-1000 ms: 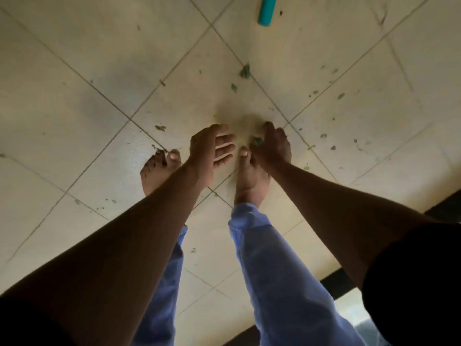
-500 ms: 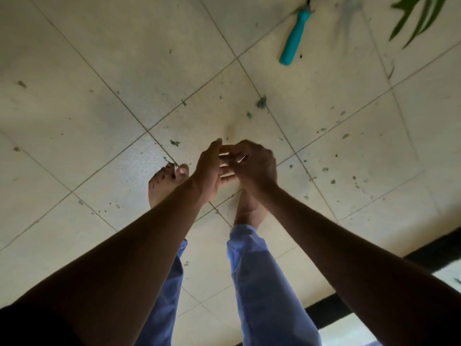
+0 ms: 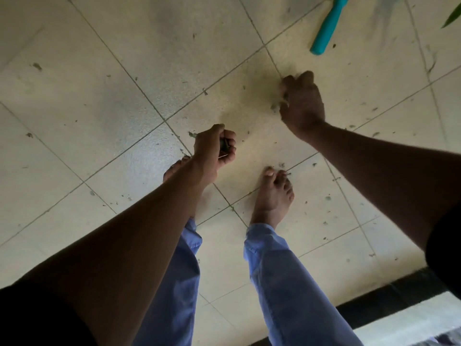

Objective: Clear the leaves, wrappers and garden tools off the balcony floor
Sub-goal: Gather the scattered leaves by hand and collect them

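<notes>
A pale tiled balcony floor (image 3: 104, 101) fills the view from above, its grout lines running diagonally and small green leaf scraps (image 3: 327, 198) scattered over it, thickest toward 3 and 4 o'clock. A person bends over it; both bare forearms reach in from the bottom corners, and two legs in blue trousers (image 3: 282, 283) end in bare feet near the centre. A dark strip (image 3: 389, 299) edges the floor at 5 o'clock.

The right hand (image 3: 303, 103) is down at the floor at about 1 o'clock from centre, fingers curled and bunched together on a small clump of leaf bits at its left edge; how firmly it holds them cannot be told. The left hand (image 3: 214, 148) hangs just left of centre, fingers curled round a dark wad of gathered scraps.

A teal tool handle (image 3: 328, 27) lies on the floor at 1 o'clock, near the top edge, its working end cut off by the frame. Its long axis runs from about 1 o'clock down to 7 o'clock, with the butt end pointing back toward the person. It lies at 12 to 1 o'clock from the right fingers, near but apart, and the right hand is clearly the nearer one; the left is well apart and already full. A green leaf tip (image 3: 452, 18) pokes in at the top right corner
</notes>
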{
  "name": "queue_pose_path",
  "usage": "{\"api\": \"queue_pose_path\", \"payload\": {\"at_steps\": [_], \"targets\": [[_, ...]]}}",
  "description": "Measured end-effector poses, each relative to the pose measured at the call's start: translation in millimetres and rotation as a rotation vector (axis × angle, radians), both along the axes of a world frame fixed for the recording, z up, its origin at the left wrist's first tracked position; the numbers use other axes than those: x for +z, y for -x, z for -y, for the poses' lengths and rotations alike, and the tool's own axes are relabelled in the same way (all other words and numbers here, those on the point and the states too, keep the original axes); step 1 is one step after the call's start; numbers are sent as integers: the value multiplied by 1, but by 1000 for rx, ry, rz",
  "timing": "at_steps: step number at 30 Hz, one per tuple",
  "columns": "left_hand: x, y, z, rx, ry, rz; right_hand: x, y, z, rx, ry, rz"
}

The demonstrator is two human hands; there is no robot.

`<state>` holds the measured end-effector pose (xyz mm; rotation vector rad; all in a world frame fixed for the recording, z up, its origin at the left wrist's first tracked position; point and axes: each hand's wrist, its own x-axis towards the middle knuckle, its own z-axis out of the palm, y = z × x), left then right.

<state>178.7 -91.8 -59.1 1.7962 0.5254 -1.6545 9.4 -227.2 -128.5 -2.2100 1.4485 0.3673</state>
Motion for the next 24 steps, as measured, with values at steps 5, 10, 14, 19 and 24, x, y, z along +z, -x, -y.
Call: {"api": "queue_pose_path", "payload": {"at_steps": [5, 10, 14, 19, 24], "targets": [[7, -5, -32, -55, -13, -51, -2, 2, -3, -90, -59, 38], [44, 16, -32, -110, 7, -111, 81, -8, -33, -469, -244, 316], [88, 47, -1, -156, 70, -117, 179, 3, -72, -479, -325, 556], [152, 104, 41, -212, 198, -184, 259, 50, -90, -545, -220, 425], [202, 167, 68, -395, 201, -263, 307, 104, -86, -549, -112, 364]]}}
